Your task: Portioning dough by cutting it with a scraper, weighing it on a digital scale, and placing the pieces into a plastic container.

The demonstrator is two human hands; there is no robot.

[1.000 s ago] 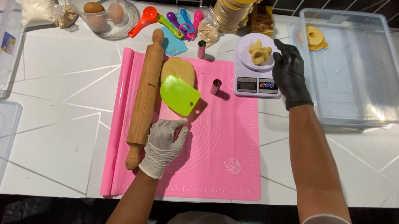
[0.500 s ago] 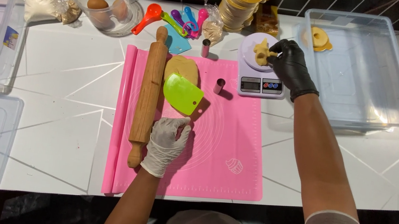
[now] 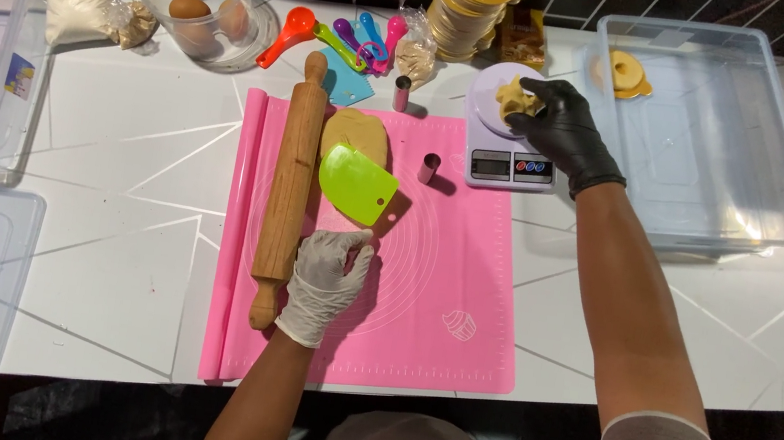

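My left hand [image 3: 326, 277], in a white glove, rests palm down on the pink silicone mat [image 3: 444, 287], beside the lower end of the wooden rolling pin [image 3: 289, 181]. A green plastic scraper [image 3: 356, 183] lies just above it, partly over a flat piece of dough [image 3: 355, 131]. My right hand [image 3: 566, 127], in a black glove, is closed on a lump of dough [image 3: 512, 97] over the plate of the small kitchen scale [image 3: 502, 154].
Two small metal cutters [image 3: 428, 167] stand on the mat's top edge. A clear bin [image 3: 719, 192] holds dough on a gold disc at right. Behind are a bowl with eggs [image 3: 200, 8], coloured measuring spoons [image 3: 335, 36], gold discs [image 3: 476, 4], flour bags. Clear lids lie left.
My right hand came from the clear bin's side to the scale and closed on the dough there. My left hand has stayed on the mat.
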